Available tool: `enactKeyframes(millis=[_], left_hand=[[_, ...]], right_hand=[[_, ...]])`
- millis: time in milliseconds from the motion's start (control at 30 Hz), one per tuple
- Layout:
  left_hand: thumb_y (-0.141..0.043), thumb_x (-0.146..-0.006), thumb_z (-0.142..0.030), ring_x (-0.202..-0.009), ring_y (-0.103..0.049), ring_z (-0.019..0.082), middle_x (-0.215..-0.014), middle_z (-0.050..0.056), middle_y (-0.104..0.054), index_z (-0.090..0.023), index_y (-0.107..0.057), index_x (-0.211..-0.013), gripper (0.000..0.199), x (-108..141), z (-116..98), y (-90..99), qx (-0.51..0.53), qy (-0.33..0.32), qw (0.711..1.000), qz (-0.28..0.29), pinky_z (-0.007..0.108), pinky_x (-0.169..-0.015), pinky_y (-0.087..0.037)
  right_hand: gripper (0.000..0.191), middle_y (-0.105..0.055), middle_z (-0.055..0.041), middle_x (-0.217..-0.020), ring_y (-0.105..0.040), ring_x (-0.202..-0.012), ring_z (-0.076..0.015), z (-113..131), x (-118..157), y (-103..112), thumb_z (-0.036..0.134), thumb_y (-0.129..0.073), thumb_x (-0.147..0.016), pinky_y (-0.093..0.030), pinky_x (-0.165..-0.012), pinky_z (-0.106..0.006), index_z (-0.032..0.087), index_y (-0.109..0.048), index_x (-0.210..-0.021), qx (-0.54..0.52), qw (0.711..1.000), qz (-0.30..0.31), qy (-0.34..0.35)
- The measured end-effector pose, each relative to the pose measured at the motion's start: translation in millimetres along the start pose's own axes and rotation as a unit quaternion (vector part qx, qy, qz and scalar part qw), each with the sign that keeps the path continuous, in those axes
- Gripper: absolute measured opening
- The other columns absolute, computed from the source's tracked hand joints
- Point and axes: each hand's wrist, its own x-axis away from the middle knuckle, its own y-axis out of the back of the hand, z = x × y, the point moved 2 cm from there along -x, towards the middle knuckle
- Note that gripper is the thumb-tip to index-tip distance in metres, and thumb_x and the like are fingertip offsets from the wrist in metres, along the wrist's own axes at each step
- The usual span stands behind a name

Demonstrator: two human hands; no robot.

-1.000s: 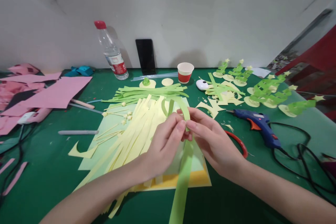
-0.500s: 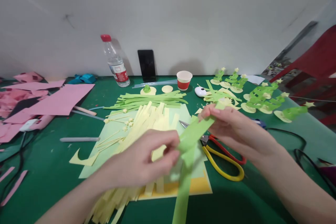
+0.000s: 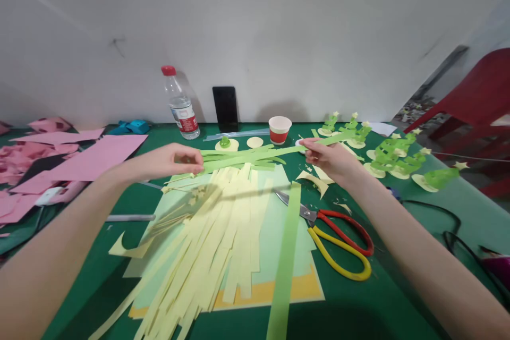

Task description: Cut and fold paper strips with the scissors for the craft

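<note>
A long green paper strip (image 3: pixel 255 156) stretches between my two hands above the pile of cut strips. My left hand (image 3: pixel 177 160) pinches its left end. Near its other end, my right hand (image 3: pixel 324 156) grips the strip between thumb and fingers, and a short length sticks out past the hand. Below lie many pale yellow paper strips (image 3: pixel 215 228), fanned over a light green sheet (image 3: pixel 271 255). One more green strip (image 3: pixel 285 260) lies lengthwise beside them, over the blades of scissors (image 3: pixel 338 239) with one red and one yellow handle.
Along the wall stand a water bottle (image 3: pixel 182 109), a black phone (image 3: pixel 225 109) and a paper cup (image 3: pixel 280 130). Small green paper trees (image 3: pixel 392 151) with stars stand at the right. Pink paper (image 3: pixel 99 156) covers the left side. A red chair (image 3: pixel 474 95) is at far right.
My hands have moved apart and farther back. The green strip, bunched between them before, is now drawn out nearly straight. The other green strip and the scissors stay on the table.
</note>
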Motion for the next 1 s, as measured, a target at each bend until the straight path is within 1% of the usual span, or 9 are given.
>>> enactKeyframes(millis=[167, 267, 300, 400, 500, 633, 767, 900, 1000], left_hand=[[-0.045, -0.083, -0.029, -0.077, -0.052, 0.012, -0.076, -0.005, -0.057, -0.012, -0.060, -0.081, 0.023, -20, 24, 17.6, -0.063, 0.044, 0.997, -0.005, 0.018, -0.069, -0.039], [-0.050, -0.085, -0.029, -0.084, -0.057, 0.018, -0.088, 0.001, -0.060, -0.011, -0.060, -0.089, 0.021, -38, 46, 19.3, -0.112, 0.095, 0.989, 0.017, 0.030, -0.075, -0.046], [-0.053, -0.084, -0.029, -0.085, -0.058, 0.019, -0.096, 0.004, -0.060, -0.012, -0.058, -0.095, 0.021, -44, 55, 18.4, -0.129, 0.123, 0.984, 0.031, 0.036, -0.073, -0.048], [-0.052, -0.085, -0.030, -0.092, -0.057, 0.022, -0.110, 0.007, -0.056, -0.015, -0.054, -0.108, 0.027, -60, 74, 14.5, -0.164, 0.184, 0.968, 0.040, 0.039, -0.077, -0.049], [-0.051, -0.086, -0.029, -0.094, -0.057, 0.022, -0.111, 0.007, -0.055, -0.015, -0.052, -0.110, 0.028, -63, 76, 9.8, -0.188, 0.241, 0.952, 0.015, 0.040, -0.078, -0.049], [-0.051, -0.086, -0.028, -0.094, -0.057, 0.021, -0.112, 0.009, -0.055, -0.015, -0.051, -0.112, 0.029, -51, 44, 1.8, -0.199, 0.262, 0.941, -0.076, 0.041, -0.078, -0.049], [-0.043, -0.088, -0.029, -0.092, -0.057, 0.025, -0.102, 0.009, -0.060, -0.013, -0.056, -0.104, 0.026, -33, -14, -21.6, -0.169, 0.184, 0.959, -0.131, 0.043, -0.078, -0.046], [-0.036, -0.086, -0.028, -0.085, -0.060, 0.022, -0.096, 0.004, -0.066, -0.019, -0.063, -0.091, 0.029, -12, -69, -64.2, -0.079, 0.060, 0.991, -0.086, 0.030, -0.071, -0.046], [-0.035, -0.086, -0.033, -0.075, -0.061, 0.016, -0.086, 0.001, -0.068, -0.022, -0.064, -0.085, 0.031, -2, -93, -97.2, -0.014, 0.004, 0.999, -0.032, 0.024, -0.062, -0.045]], right_hand=[[0.023, -0.059, -0.0051, -0.096, -0.058, -0.079, -0.0140, -15, -28, -16, 0.029, -0.049, -0.086, -0.050, -0.068, -0.032, 0.012, -0.055, -0.101, 0.129, 0.991, 0.024, -0.027], [0.027, -0.057, -0.0069, -0.104, -0.058, -0.087, -0.0168, -21, -38, -20, 0.030, -0.049, -0.086, -0.049, -0.074, -0.036, 0.013, -0.053, -0.107, 0.218, 0.975, 0.019, -0.043], [0.028, -0.056, -0.0071, -0.105, -0.057, -0.088, -0.0171, -23, -40, -20, 0.030, -0.049, -0.086, -0.049, -0.074, -0.036, 0.014, -0.052, -0.108, 0.250, 0.967, 0.017, -0.046], [0.029, -0.056, -0.0076, -0.107, -0.057, -0.089, -0.0174, -27, -41, -14, 0.031, -0.048, -0.087, -0.049, -0.075, -0.037, 0.014, -0.051, -0.111, 0.351, 0.935, 0.015, -0.047], [0.028, -0.055, -0.0076, -0.109, -0.056, -0.091, -0.0177, -30, -34, -6, 0.030, -0.048, -0.087, -0.048, -0.077, -0.038, 0.015, -0.052, -0.110, 0.458, 0.887, 0.048, -0.039], [0.023, -0.057, -0.0068, -0.106, -0.057, -0.090, -0.0169, -36, -20, 1, 0.029, -0.049, -0.086, -0.048, -0.077, -0.037, 0.015, -0.055, -0.104, 0.563, 0.812, 0.152, -0.022], [0.025, -0.056, -0.0072, -0.108, -0.056, -0.094, -0.0183, -40, -10, -2, 0.030, -0.049, -0.086, -0.047, -0.080, -0.039, 0.015, -0.054, -0.106, 0.624, 0.754, 0.205, 0.012], [0.025, -0.056, -0.0071, -0.107, -0.056, -0.094, -0.0184, -40, -4, -7, 0.030, -0.050, -0.086, -0.047, -0.080, -0.039, 0.015, -0.055, -0.105, 0.655, 0.721, 0.223, 0.034], [0.026, -0.056, -0.0073, -0.109, -0.055, -0.094, -0.0187, -40, -1, -8, 0.030, -0.050, -0.086, -0.047, -0.080, -0.039, 0.015, -0.054, -0.106, 0.662, 0.715, 0.221, 0.042]])
